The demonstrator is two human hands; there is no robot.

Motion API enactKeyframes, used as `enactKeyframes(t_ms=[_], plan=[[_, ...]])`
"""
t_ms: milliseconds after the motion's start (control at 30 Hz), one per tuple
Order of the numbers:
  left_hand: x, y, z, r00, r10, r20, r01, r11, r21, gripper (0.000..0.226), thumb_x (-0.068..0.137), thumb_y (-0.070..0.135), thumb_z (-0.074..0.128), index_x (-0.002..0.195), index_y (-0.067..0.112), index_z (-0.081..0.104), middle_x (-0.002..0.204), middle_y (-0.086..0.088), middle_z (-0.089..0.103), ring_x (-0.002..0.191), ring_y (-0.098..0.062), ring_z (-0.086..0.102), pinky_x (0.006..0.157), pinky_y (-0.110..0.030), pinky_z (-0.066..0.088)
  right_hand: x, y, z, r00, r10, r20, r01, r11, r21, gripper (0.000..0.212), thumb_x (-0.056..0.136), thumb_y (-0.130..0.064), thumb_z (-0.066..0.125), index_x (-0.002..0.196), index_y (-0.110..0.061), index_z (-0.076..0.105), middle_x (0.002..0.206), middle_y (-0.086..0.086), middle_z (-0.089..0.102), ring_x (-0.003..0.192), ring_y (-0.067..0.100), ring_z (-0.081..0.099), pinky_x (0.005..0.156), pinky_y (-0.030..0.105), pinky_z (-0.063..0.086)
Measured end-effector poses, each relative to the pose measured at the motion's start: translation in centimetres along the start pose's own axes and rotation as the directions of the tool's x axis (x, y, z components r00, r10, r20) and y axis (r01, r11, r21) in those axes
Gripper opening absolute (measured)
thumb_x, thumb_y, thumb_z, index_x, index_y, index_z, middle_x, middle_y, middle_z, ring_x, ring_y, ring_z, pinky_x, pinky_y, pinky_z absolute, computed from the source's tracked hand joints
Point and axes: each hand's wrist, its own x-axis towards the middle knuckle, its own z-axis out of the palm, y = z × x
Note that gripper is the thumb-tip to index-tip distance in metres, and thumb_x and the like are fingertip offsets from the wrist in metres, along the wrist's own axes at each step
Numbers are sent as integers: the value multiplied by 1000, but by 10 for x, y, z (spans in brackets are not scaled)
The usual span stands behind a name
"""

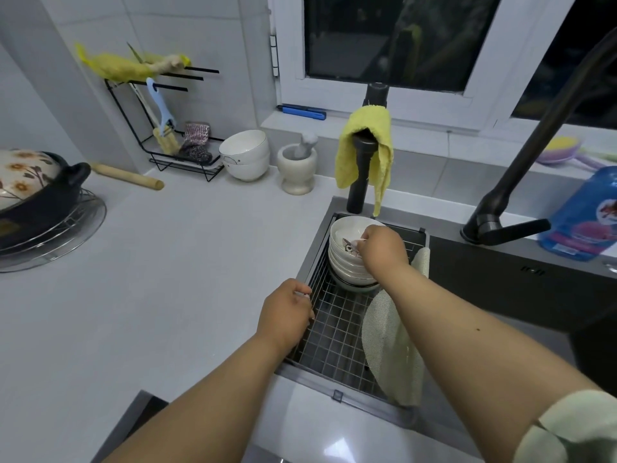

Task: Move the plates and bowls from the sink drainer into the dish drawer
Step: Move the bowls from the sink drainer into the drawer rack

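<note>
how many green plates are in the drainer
2 visible: one large plate on edge at the wire drainer's near right, another's rim behind the forearm. More may be hidden.

We have one view only, from a wide-angle camera on the person's head, looking forward and steeply down. It sits close above the sink (pixel 500 282), with both forearms reaching in from the bottom edge toward the drainer (pixel 337 329) near mid-frame. The table (pixel 160 269) spreads across the left half, and the wall and window (pixel 394 38) fill the top. The lens bends straight lines near the edges, so the faucet (pixel 534 155) on the right leans inward. No second view shares the scene.
</note>
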Motion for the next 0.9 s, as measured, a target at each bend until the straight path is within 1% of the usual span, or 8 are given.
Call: enactKeyframes(t_ms=[133, 300, 400, 500, 567, 633, 767, 900], plan=[[-4, 4, -3, 1000, -12, 10, 12, 998, -68, 20, 92, 9, 42, 101, 19, 57, 76, -7, 68, 66, -17, 59, 74, -35, 53, -19, -5, -6, 986, -56, -154, 73, 991, 109, 26, 93, -27, 58, 91, -2, 62, 94, 15, 61, 81, 26, 52, 65, 27, 32], [-11, 11, -11, 997, -71, -37, 61, 972, -229, 20, 98, 19, 42, 104, 10, 58, 76, -8, 65, 63, -17, 56, 64, -32, 51, -60, -23, -10, 942, -136, -307, 189, 971, 149, 28, 90, -29, 61, 100, -4, 64, 103, 7, 56, 84, 20, 50, 68, 24, 31], [-20, 22, -21, 986, -163, -32, 135, 897, -421, 35, 102, 33, 35, 114, 6, 54, 87, -12, 64, 68, -21, 61, 58, -29, 51, -92, -30, -6, 911, -227, -344, 283, 951, 122, 23, 84, -33, 66, 82, -12, 56, 90, 1, 49, 77, 17, 46, 64, 24, 27], [-36, 33, -35, 970, -230, 80, 231, 761, -606, 51, 99, 53, 29, 120, 11, 48, 105, -20, 64, 83, -30, 69, 65, -36, 56, -125, -32, 4, 895, -315, -315, 362, 926, 104, 24, 80, -34, 69, 81, -12, 58, 86, -2, 50, 73, 14, 45, 58, 24, 27], [-52, 34, -42, 959, -238, 153, 277, 683, -676, 52, 96, 58, 33, 118, 14, 48, 100, -21, 65, 82, -33, 70, 68, -39, 57, -148, -31, 10, 889, -372, -268, 411, 905, 108, 24, 77, -31, 70, 79, -11, 58, 84, -3, 50, 73, 13, 45, 51, 19, 26], [-67, 28, -48, 943, -272, 192, 325, 633, -702, 44, 97, 52, 41, 117, 13, 49, 95, -21, 64, 80, -33, 69, 67, -40, 59, -168, -29, 18, 876, -430, -217, 461, 879, 122, 25, 75, -31, 71, 79, -10, 58, 83, -5, 48, 72, 13, 46, 51, 14, 28], [-99, 4, -54, 916, -332, 225, 368, 477, -798, 39, 99, 28, 44, 128, 2, 44, 116, -27, 61, 85, -35, 68, 62, -44, 60, -203, -27, 30, 858, -487, -162, 511, 839, 188, 22, 74, -31, 73, 78, -15, 59, 82, -10, 47, 71, 12, 48, 54, 16, 31], [-134, -16, -59, 931, -349, 109, 299, 553, -778, 36, 99, 21, 37, 130, 4, 45, 113, -24, 63, 92, -36, 67, 78, -48, 57, -237, -28, 36, 833, -520, -189, 550, 743, 381, 14, 81, -31, 70, 81, -22, 60, 88, -14, 49, 72, 7, 51, 62, 19, 38]])
